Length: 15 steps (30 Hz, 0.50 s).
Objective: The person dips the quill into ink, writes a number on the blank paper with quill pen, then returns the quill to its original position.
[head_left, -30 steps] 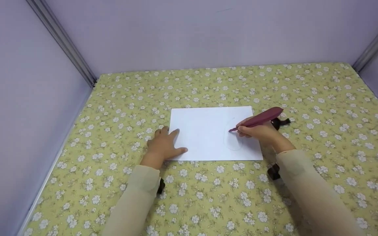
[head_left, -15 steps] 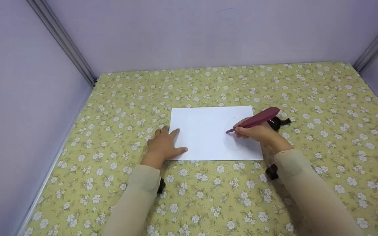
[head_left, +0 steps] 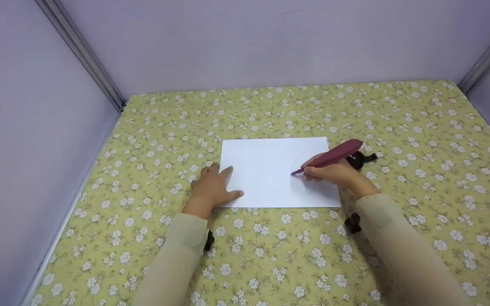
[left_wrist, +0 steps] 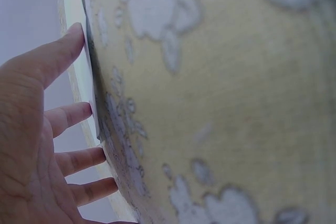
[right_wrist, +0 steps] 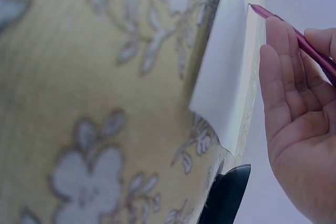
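Observation:
A white sheet of paper (head_left: 262, 170) lies on the table, with a faint oval outline drawn on its right part. My left hand (head_left: 212, 186) rests with spread fingers on the paper's left edge; in the left wrist view its thumb (left_wrist: 65, 51) and one fingertip press the sheet. Between thumb and fingers, my right hand (head_left: 328, 171) pinches a maroon feather-shaped pen (head_left: 338, 153). The pen's tip meets the oval's left side. In the right wrist view the pen (right_wrist: 310, 48) slants down to the paper (right_wrist: 226, 77), partly hidden by the fingers.
A dark glossy round object (head_left: 355, 160) with a black tab sits just behind my right hand. A yellow floral cloth (head_left: 253, 255) covers the table. Pale walls (head_left: 245, 46) stand at the back and sides, and the back one bears a short thin line.
My right hand has shifted slightly left, and the pen tip has moved left and down along the oval's left side. My left hand has kept its place on the paper.

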Each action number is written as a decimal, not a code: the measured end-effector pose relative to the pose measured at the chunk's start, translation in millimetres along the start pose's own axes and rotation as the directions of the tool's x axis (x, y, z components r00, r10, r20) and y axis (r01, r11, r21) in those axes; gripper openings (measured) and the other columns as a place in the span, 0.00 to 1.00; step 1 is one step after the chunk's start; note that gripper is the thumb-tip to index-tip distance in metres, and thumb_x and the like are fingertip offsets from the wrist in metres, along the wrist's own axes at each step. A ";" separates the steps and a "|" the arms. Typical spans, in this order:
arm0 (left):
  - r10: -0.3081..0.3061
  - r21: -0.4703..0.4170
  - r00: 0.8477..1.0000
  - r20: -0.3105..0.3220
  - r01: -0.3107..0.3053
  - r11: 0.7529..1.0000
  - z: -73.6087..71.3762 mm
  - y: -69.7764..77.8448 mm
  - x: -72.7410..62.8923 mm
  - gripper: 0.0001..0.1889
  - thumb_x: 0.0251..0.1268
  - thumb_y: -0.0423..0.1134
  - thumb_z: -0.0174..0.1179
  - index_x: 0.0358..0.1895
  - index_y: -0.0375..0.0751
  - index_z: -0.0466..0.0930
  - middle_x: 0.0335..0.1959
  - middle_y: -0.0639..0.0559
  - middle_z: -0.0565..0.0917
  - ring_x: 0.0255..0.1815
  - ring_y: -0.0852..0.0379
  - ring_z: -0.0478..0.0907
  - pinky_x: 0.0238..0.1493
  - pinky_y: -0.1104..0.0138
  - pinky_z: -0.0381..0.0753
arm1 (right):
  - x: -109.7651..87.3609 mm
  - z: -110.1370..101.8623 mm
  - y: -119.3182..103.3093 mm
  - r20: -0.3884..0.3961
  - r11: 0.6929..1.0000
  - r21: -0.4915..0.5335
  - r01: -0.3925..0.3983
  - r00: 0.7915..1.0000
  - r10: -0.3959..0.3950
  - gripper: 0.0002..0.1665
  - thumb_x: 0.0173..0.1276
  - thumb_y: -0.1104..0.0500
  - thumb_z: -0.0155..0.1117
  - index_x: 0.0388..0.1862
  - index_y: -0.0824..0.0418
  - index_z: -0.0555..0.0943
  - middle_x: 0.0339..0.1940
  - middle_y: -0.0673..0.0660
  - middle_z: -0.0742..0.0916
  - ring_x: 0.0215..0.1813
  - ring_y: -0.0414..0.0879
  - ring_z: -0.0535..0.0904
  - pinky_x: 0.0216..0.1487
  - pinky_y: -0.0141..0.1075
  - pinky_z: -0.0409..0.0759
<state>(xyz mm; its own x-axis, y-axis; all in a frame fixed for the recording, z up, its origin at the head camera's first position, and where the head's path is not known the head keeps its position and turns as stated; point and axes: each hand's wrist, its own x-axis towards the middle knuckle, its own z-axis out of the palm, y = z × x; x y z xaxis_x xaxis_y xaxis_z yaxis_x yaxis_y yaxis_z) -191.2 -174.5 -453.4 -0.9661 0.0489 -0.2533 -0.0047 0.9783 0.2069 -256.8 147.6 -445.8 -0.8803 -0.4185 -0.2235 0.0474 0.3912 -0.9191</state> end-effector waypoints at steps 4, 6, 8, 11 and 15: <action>0.001 0.004 1.000 0.002 -0.001 1.000 -0.3 -0.3 0.0 0.44 0.57 0.68 0.55 0.75 0.54 0.56 0.74 0.38 0.52 0.72 0.36 0.49 0.55 0.36 0.64 | 0.0 -0.2 0.8 0.008 1.000 0.020 -0.005 1.000 0.005 0.18 0.67 0.60 0.64 0.50 0.73 0.80 0.37 0.60 0.88 0.37 0.44 0.85 0.43 0.39 0.81; 0.000 0.005 1.000 0.001 0.000 1.000 -0.3 -0.3 0.1 0.44 0.57 0.69 0.55 0.75 0.54 0.56 0.74 0.38 0.52 0.72 0.36 0.49 0.55 0.36 0.64 | -0.1 -0.3 0.9 0.011 1.000 0.024 -0.007 1.000 0.007 0.18 0.67 0.60 0.64 0.50 0.73 0.80 0.37 0.60 0.88 0.37 0.45 0.85 0.43 0.39 0.81; 0.000 0.006 1.000 -0.001 0.000 1.000 0.1 -0.5 0.2 0.44 0.57 0.69 0.55 0.75 0.54 0.56 0.74 0.38 0.52 0.71 0.36 0.49 0.55 0.36 0.64 | -0.2 -0.2 0.8 0.011 1.000 0.021 -0.006 1.000 0.006 0.18 0.67 0.60 0.64 0.50 0.73 0.80 0.37 0.60 0.88 0.37 0.45 0.85 0.43 0.39 0.81; 0.002 -0.004 1.000 -0.007 -0.002 1.000 1.1 -0.7 0.3 0.44 0.57 0.68 0.56 0.75 0.54 0.56 0.74 0.38 0.53 0.72 0.36 0.49 0.55 0.36 0.64 | -1.1 -0.5 0.2 0.002 1.000 -0.003 0.015 1.000 -0.015 0.19 0.68 0.58 0.64 0.50 0.72 0.80 0.38 0.60 0.87 0.38 0.44 0.85 0.43 0.40 0.81; 0.004 -0.020 1.000 -0.014 -0.004 1.000 2.2 -1.2 0.2 0.43 0.57 0.68 0.56 0.75 0.54 0.57 0.74 0.38 0.53 0.72 0.36 0.48 0.55 0.35 0.63 | -2.7 -2.7 -1.7 -0.017 0.998 0.019 0.054 0.998 -0.053 0.21 0.68 0.57 0.63 0.52 0.72 0.80 0.41 0.63 0.87 0.40 0.46 0.85 0.46 0.40 0.80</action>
<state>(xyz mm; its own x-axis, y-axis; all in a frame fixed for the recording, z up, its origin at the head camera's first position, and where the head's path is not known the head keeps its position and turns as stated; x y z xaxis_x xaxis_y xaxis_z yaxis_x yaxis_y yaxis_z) -190.8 -175.2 -455.7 -0.9698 0.0496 -0.2389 -0.0061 0.9739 0.2271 -255.7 150.3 -442.8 -0.8897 -0.4243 -0.1685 0.0092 0.3523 -0.9358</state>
